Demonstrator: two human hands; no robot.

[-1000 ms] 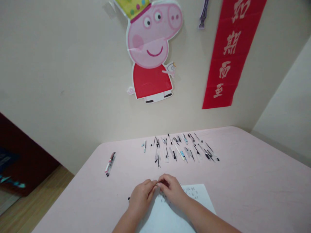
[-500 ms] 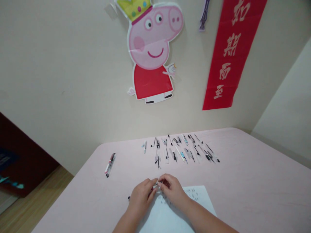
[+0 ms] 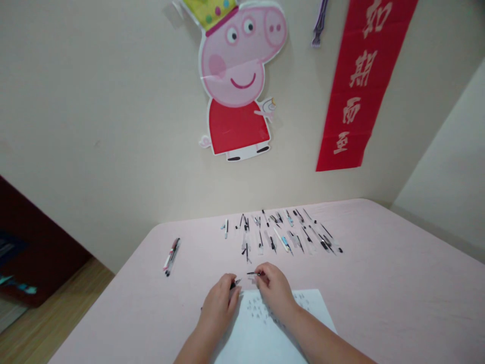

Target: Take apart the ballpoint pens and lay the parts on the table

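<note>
Pen [image 3: 232,285]: in the left hand [image 3: 220,301], dark with a paler tip; the rest is hidden by the fingers.
Pen axis: slanted, tip pointing right and far, toward the right hand [image 3: 277,290].
Left grip: closed on the pen, thumb on the near side.
Rod [image 3: 253,273]: thin and dark, held by the right hand.
Rod axis: nearly left-right, free end pointing left, toward the pen tip.
Right grip: pinched on the rod at its right end.
Gap: pen tip and rod end just apart, not touching; rod end slightly farther and to the right.
Pale patch under rod: too blurred to identify.
Paper [image 3: 257,341]: marked sheet on the worktop [image 3: 386,263], near side, partly beneath the right arm.
Loose parts [image 3: 272,243]: two rough rows, far side; right hand nearer to them than the left.
Pen bundle [image 3: 172,257]: left and far of the left hand, well apart; left hand nearer.
</note>
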